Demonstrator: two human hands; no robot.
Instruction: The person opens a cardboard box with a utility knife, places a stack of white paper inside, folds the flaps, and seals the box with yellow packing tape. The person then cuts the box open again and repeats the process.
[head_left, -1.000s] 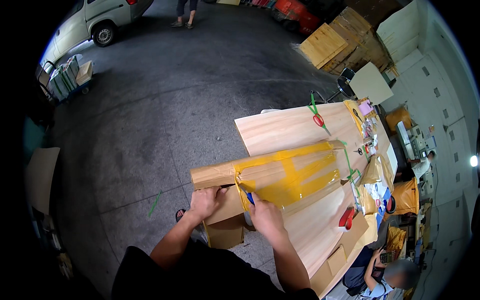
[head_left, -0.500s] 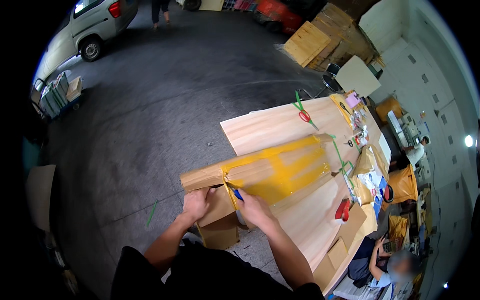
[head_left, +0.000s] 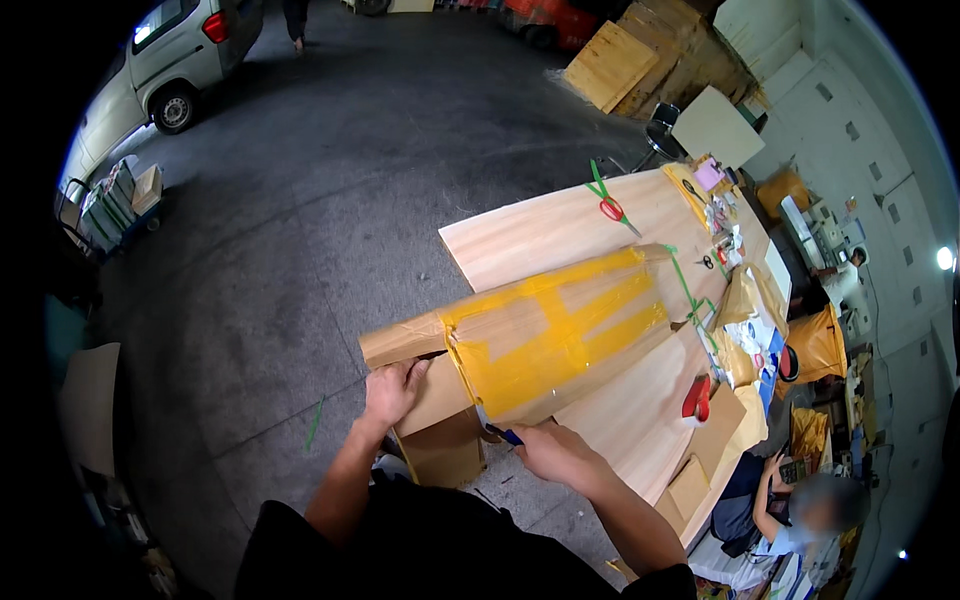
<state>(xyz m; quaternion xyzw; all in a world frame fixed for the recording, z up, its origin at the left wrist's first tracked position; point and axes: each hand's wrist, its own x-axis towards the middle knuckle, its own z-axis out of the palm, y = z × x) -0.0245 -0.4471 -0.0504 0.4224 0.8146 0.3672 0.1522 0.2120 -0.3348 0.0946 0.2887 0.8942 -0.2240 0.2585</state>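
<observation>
Long pale plywood table (head_left: 560, 225) in a concrete-floored warehouse.
Left hand (head_left: 392, 390) lies open on the yellow-taped brown cardboard parcel (head_left: 530, 330); right hand (head_left: 550, 455) beside it pinches a small blue cutter (head_left: 503, 433).

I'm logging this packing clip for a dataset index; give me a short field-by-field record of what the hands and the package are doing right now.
setting: wooden table on a concrete floor
package: long cardboard package wrapped in yellow tape, lying on the table, one end past the table edge
left hand: pressed on the bare cardboard end
right hand: grips a blue-handled cutter at the tape's lower edge
nearby: red-handled scissors, red tape dispenser
other people: one seated person at lower right
</observation>
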